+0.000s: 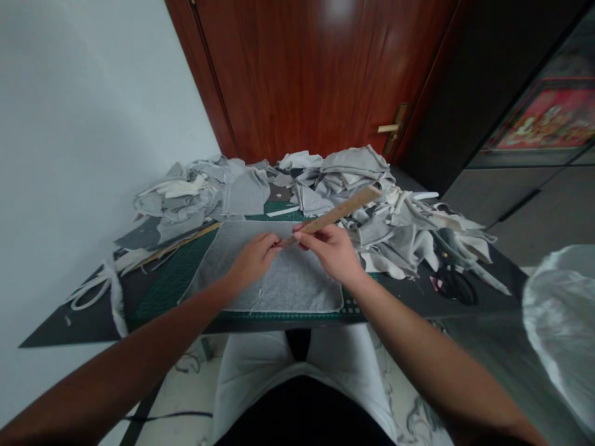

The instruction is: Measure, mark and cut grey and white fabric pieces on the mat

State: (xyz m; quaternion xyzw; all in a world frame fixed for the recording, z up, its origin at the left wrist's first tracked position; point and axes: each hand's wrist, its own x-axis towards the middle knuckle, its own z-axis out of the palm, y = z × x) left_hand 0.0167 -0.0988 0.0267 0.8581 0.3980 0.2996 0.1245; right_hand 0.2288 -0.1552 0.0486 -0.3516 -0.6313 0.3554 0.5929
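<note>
Slanting over the grey cloth (297, 285) on the bench (400, 294), the wooden strip (346, 207) points its long axis away and to the right. Its near end lies at the left hand (253, 263), fingers closed on it; the right hand (335, 254) pinches it just beside, nearer the far end, which sticks out free.

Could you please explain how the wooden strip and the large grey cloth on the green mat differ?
Shape: the wooden strip is long and narrow, while the large grey cloth is broad and roughly rectangular.
Colour: the strip is brown; the cloth is grey with pale edges.
Pose: the strip slants between the left hand and right hand, which grip it; the cloth lies spread on the green mat.
Both are in front of the person.
</note>
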